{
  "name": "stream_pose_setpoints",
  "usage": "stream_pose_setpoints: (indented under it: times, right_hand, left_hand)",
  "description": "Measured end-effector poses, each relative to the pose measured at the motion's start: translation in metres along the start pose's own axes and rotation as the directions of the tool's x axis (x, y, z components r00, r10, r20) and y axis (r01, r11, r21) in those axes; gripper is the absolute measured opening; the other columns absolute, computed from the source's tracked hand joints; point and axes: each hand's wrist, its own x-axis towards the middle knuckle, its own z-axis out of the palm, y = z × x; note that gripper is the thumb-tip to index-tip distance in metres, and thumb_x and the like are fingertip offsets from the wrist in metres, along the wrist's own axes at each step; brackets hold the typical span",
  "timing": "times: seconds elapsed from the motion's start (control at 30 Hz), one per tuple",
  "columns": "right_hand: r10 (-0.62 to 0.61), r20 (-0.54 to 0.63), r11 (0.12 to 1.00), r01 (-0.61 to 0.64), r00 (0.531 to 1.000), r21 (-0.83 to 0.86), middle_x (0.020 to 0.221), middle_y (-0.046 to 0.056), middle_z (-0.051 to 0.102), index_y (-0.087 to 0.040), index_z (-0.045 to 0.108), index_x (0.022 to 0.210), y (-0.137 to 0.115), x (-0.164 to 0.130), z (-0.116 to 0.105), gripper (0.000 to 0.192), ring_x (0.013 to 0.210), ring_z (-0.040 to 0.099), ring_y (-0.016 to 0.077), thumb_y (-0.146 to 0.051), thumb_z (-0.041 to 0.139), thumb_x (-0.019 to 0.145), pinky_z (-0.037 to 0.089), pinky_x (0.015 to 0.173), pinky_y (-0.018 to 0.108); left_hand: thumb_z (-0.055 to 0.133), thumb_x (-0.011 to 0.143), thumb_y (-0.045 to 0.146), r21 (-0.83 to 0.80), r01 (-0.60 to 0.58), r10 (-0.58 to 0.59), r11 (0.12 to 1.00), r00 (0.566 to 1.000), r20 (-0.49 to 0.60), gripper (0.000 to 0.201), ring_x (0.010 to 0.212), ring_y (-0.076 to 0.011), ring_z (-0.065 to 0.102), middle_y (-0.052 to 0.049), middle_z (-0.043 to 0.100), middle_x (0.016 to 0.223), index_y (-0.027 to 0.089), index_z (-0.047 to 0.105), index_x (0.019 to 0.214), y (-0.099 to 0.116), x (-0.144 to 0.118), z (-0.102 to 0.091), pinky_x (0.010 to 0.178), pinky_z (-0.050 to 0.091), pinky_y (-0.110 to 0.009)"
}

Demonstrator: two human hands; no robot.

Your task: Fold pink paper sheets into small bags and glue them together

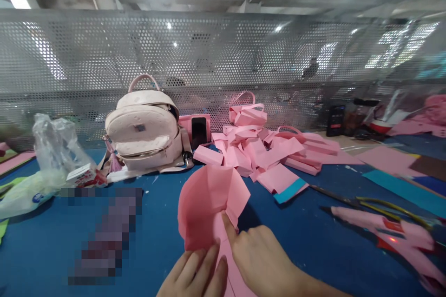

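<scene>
A folded pink paper sheet (209, 204) stands partly upright on the blue table (313, 241), low in the centre of the view. The right hand (261, 255) pinches its lower edge between thumb and index finger. The left hand (195, 273) lies flat, fingers pressing the sheet's bottom corner. Behind: a pile of folded pink paper pieces (258, 148), a cream backpack (144, 129), a black phone (199, 132). Scissors (365, 201) and a pink glue gun (386, 229) lie to the right. A small carton (85, 176) carries print too blurred to read.
</scene>
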Motion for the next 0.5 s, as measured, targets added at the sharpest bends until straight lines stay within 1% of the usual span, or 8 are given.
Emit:
stream_pose_setpoints:
  times: [0.07, 0.13, 0.23, 0.33, 0.43, 0.5]
  right_hand:
    - [0.019, -0.044, 1.000, -0.019, 0.999, 0.002, 0.050, 0.001, 0.062, -0.001, 0.040, 0.144, -0.0016, -0.0011, 0.0007, 0.071, 0.041, 0.059, 0.0177, -0.016, 0.062, 0.078, 0.025, 0.042, 0.027]
    - [0.028, -0.057, 1.000, -0.029, 0.998, -0.009, 0.049, 0.001, 0.062, 0.000, 0.040, 0.144, -0.0031, -0.0016, 0.0004, 0.070, 0.041, 0.059, 0.0177, -0.016, 0.062, 0.080, 0.026, 0.042, 0.027]
    - [0.023, -0.002, 0.998, -0.023, 1.000, -0.051, 0.051, 0.002, 0.064, -0.001, 0.043, 0.141, -0.0048, -0.0012, -0.0035, 0.071, 0.042, 0.060, 0.0177, -0.012, 0.065, 0.075, 0.026, 0.041, 0.026]
    - [0.032, 0.048, 0.997, -0.029, 0.998, -0.071, 0.052, 0.003, 0.065, 0.000, 0.050, 0.137, -0.0068, -0.0005, -0.0080, 0.067, 0.041, 0.060, 0.0177, -0.009, 0.066, 0.072, 0.025, 0.040, 0.026]
    - [0.030, 0.074, 0.996, -0.024, 0.997, -0.088, 0.051, 0.004, 0.065, 0.003, 0.053, 0.133, -0.0088, -0.0007, -0.0081, 0.066, 0.040, 0.061, 0.0190, -0.007, 0.066, 0.070, 0.023, 0.038, 0.027]
    - [0.021, 0.069, 0.995, -0.014, 0.997, -0.100, 0.051, 0.005, 0.065, 0.005, 0.055, 0.131, -0.0096, -0.0018, -0.0059, 0.065, 0.040, 0.061, 0.0203, -0.006, 0.067, 0.068, 0.021, 0.036, 0.028]
  left_hand:
    - [0.043, 0.102, 0.025, 0.004, -0.025, 0.025, 1.000, 1.000, -0.004, 0.030, 0.099, -0.0179, 0.063, -0.001, 0.073, 0.119, 0.022, 0.068, 0.117, -0.0015, -0.0009, 0.0004, 0.087, 0.049, -0.027]
    - [0.043, 0.101, 0.026, 0.008, -0.036, 0.036, 0.999, 0.999, -0.002, 0.029, 0.099, -0.0182, 0.063, -0.002, 0.072, 0.121, 0.022, 0.067, 0.118, -0.0023, -0.0011, 0.0002, 0.087, 0.049, -0.028]
    - [0.043, 0.102, 0.028, 0.016, -0.046, 0.046, 0.999, 0.999, 0.003, 0.030, 0.098, -0.0187, 0.063, -0.002, 0.072, 0.121, 0.021, 0.067, 0.118, -0.0028, -0.0006, -0.0009, 0.087, 0.049, -0.029]
    - [0.043, 0.102, 0.029, 0.020, -0.054, 0.054, 0.998, 0.998, 0.013, 0.030, 0.100, -0.0192, 0.063, -0.003, 0.071, 0.123, 0.020, 0.066, 0.118, -0.0033, -0.0001, -0.0031, 0.086, 0.050, -0.029]
    - [0.041, 0.103, 0.031, 0.022, -0.059, 0.058, 0.998, 0.998, 0.025, 0.032, 0.101, -0.0195, 0.063, -0.004, 0.070, 0.125, 0.020, 0.066, 0.120, -0.0033, 0.0004, -0.0049, 0.086, 0.050, -0.029]
    - [0.039, 0.103, 0.032, 0.022, -0.054, 0.054, 0.998, 0.998, 0.021, 0.033, 0.100, -0.0195, 0.063, -0.004, 0.070, 0.125, 0.020, 0.066, 0.119, -0.0028, 0.0007, -0.0052, 0.085, 0.051, -0.029]
